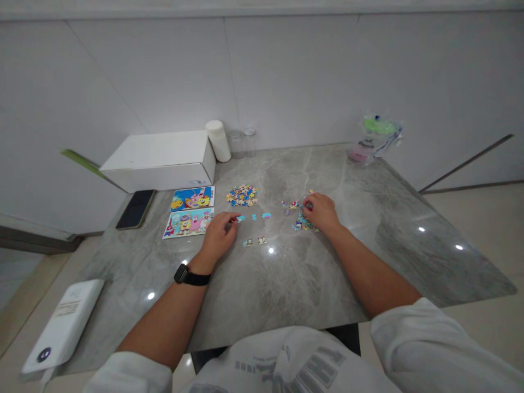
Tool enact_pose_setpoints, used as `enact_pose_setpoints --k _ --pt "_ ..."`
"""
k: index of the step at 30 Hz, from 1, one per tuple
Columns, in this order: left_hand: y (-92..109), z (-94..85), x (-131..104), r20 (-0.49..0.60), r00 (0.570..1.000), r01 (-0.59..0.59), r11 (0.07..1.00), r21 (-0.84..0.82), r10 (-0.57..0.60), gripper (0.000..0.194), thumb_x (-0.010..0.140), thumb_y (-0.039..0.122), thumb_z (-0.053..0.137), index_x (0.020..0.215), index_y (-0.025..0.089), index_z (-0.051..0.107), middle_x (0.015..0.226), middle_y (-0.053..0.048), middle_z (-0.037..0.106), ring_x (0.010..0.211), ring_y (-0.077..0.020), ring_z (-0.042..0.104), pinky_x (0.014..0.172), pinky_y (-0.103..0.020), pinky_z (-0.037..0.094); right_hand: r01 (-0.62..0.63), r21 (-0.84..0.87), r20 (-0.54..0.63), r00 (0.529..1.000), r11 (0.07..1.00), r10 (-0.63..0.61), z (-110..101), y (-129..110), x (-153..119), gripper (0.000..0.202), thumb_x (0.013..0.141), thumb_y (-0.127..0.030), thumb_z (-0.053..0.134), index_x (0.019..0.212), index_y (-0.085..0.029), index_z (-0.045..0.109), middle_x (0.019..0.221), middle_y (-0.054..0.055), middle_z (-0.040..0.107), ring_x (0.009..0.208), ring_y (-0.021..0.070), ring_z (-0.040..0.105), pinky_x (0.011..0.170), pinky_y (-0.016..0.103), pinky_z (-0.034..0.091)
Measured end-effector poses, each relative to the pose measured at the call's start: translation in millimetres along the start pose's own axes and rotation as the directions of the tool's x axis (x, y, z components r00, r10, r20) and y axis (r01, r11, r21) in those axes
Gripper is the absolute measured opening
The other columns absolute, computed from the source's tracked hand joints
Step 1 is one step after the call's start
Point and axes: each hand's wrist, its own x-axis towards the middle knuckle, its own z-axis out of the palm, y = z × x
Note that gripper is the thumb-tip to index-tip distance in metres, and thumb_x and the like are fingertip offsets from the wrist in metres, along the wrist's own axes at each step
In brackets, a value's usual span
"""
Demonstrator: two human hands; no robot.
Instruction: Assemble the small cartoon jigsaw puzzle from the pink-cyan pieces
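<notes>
reaching into the scattered puzzle pieces [303,222], the right hand [320,212] has curled fingers; the left hand's [220,232] touch a blue piece [241,218].

White box: we see it closed at ten o'clock.
Phone: at nine, we find its dark screen facing up.
White bottle: we have it upright at eleven, just beside the box.
Clear glasses: two stand by our bottle, also at eleven.
Plastic bag: we spot green and pink inside, at two.
White device: at eight, near our table's edge.
</notes>
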Motion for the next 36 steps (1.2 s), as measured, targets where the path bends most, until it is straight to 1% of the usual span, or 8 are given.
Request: enact_pose_setpoints --k 5,8,14,19,26,30,33,36 --pt "1 -0.9 0 0.010 1.000 0.004 1.000 -0.008 -0.004 0.023 0.101 0.026 0.054 0.116 0.023 0.071 0.105 -0.007 0.074 0.101 -0.0243 0.068 0.097 -0.043 0.055 0.045 0.164 -0.018 0.999 0.985 -0.043 -2 1 0 0.010 0.087 -0.024 0.065 0.092 -0.023 0.074 0.095 0.005 0.077 0.092 0.0240 0.069 0.092 0.037 0.049" --pt "2 -0.9 0 0.007 1.000 -0.001 1.000 -0.006 0.001 0.024 0.101 0.025 0.054 0.116 0.022 0.072 0.106 -0.007 0.074 0.101 -0.0242 0.068 0.096 -0.043 0.054 0.013 0.298 -0.052 0.999 0.954 0.002 -4 -2 -3 0.013 0.087 -0.027 0.063 0.093 -0.024 0.075 0.095 0.005 0.078 0.090 0.0230 0.070 0.090 0.037 0.052" --pt "4 0.4 0 0.002 1.000 -0.010 1.000 -0.020 0.010 0.024 0.102 0.026 0.052 0.115 0.022 0.072 0.108 -0.008 0.075 0.102 -0.0244 0.067 0.096 -0.043 0.054 -0.106 0.558 -0.043 0.987 0.823 0.156 -6 -11 -5 0.022 0.087 -0.039 0.063 0.095 -0.025 0.077 0.096 0.005 0.080 0.092 0.0238 0.073 0.094 0.041 0.055" --pt "7 1.3 -3 -0.009 1.000 -0.019 0.999 -0.044 0.018 0.023 0.100 0.025 0.054 0.114 0.022 0.072 0.105 -0.007 0.075 0.100 -0.0239 0.068 0.097 -0.043 0.054 -0.119 0.663 0.008 0.988 0.739 0.152 -9 -21 4 0.027 0.085 -0.045 0.066 0.099 -0.023 0.076 0.094 0.005 0.079 0.087 0.0228 0.072 0.088 0.039 0.058" --pt "29 -13.8 6 -0.156 0.988 -0.002 0.988 -0.152 -0.021 0.021 0.101 0.024 0.054 0.112 0.023 0.073 0.106 -0.006 0.075 0.103 -0.0221 0.069 0.097 -0.040 0.056 0.021 0.584 -0.012 1.000 0.811 -0.017 -19 -64 23 0.019 0.087 -0.034 0.065 0.099 -0.024 0.077 0.094 0.004 0.079 0.091 0.0216 0.073 0.093 0.039 0.056" --pt "39 -15.1 25 -0.099 0.995 -0.043 0.987 -0.154 0.028 0.024 0.099 0.020 0.056 0.117 0.022 0.072 0.107 -0.005 0.075 0.101 -0.0212 0.069 0.096 -0.039 0.056 0.044 0.574 0.045 0.995 0.817 -0.086 -12 -96 36 0.017 0.090 -0.027 0.064 0.100 -0.024 0.077 0.097 0.003 0.080 0.090 0.0202 0.073 0.090 0.036 0.055" --pt "37 -5.0 31 -0.072 0.993 -0.101 0.994 -0.045 0.097 0.023 0.097 0.017 0.058 0.114 0.022 0.073 0.114 -0.007 0.074 0.113 -0.0241 0.067 0.104 -0.043 0.052 0.055 0.555 0.065 0.992 0.830 -0.109 -2 -111 37 0.017 0.091 -0.022 0.062 0.100 -0.023 0.076 0.097 0.003 0.080 0.090 0.0195 0.072 0.089 0.034 0.055" --pt "30 7.6 24 -0.039 0.995 -0.092 0.992 0.088 0.096 0.025 0.095 0.015 0.061 0.113 0.024 0.076 0.120 -0.008 0.073 0.117 -0.0263 0.065 0.105 -0.046 0.050 0.155 0.464 0.033 0.981 0.872 -0.192 8 -118 29 0.018 0.092 -0.018 0.061 0.099 -0.024 0.076 0.100 0.004 0.079 0.097 0.0212 0.071 0.094 0.035 0.052"
